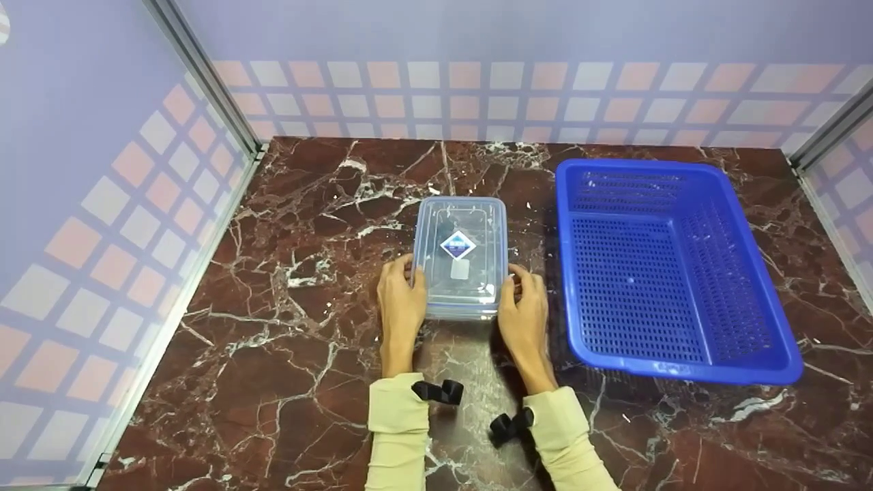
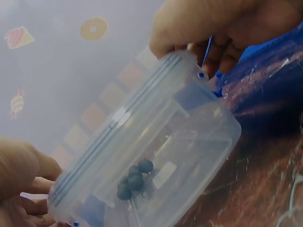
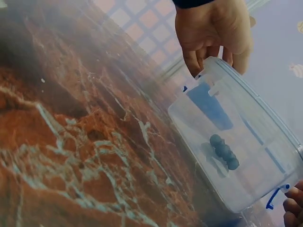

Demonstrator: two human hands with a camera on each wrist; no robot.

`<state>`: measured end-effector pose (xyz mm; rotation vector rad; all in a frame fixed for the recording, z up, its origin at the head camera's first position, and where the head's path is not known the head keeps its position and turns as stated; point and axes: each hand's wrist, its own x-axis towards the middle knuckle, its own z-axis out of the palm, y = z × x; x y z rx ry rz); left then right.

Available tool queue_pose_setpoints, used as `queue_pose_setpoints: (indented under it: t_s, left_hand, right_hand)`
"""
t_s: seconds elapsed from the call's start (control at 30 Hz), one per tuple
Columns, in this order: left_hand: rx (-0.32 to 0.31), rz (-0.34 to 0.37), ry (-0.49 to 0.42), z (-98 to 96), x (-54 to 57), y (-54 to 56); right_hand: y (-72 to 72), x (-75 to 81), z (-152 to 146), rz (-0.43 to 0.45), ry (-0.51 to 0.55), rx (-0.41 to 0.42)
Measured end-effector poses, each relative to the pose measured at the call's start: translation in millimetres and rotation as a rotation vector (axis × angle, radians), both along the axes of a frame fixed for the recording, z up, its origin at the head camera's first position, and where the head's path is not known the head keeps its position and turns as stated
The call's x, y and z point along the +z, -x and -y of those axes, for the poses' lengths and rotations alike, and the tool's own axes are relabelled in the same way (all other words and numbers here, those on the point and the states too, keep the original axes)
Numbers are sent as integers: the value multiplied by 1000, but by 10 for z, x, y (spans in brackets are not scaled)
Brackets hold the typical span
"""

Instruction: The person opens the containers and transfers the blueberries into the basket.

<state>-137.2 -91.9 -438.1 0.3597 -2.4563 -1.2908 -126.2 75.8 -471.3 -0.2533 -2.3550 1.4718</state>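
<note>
A clear plastic food container (image 1: 458,293) with a transparent lid (image 1: 470,215) and a diamond-shaped label stands on the marbled table. Through its wall in the left wrist view show several small dark round balls (image 2: 135,181), apparently with thin stalks. My left hand (image 1: 402,294) grips the container's left side near the front, thumb at the lid's rim. Opposite it, my right hand (image 1: 524,305) holds the right side the same way, fingers curled at the edge. A blue side clip (image 3: 273,197) hangs out from the wall beside the right fingers.
To the right stands a large blue perforated basket (image 1: 569,300). Black straps (image 1: 440,391) dangle from both wrists. Tiled-pattern panels (image 1: 423,75) wall the table at the back and sides.
</note>
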Motion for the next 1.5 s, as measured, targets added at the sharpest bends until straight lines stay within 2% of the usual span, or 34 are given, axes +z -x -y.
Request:
queue_pose_setpoints:
  t_s: [0.2,0.5,0.77,0.97,1.3,1.5]
  left_hand:
    - [-1,7,45,1,30,-9]
    - [-5,-16,46,5,48,-23]
    - [-13,-14,50,-3,33,-40]
    - [-12,-19,40,3,49,-31]
    - [-9,-20,12,78,146,-63]
    - [14,-24,9,156,200,-91]
  right_hand:
    - [0,35,-3,-36,-1,11]
    - [-9,61,-7,-61,3,21]
    - [-32,72,-24,-40,47,33]
    - [-18,118,-20,-69,54,42]
    - [-45,229,47,-88,25,49]
    - [-55,304,118,-102,0,83]
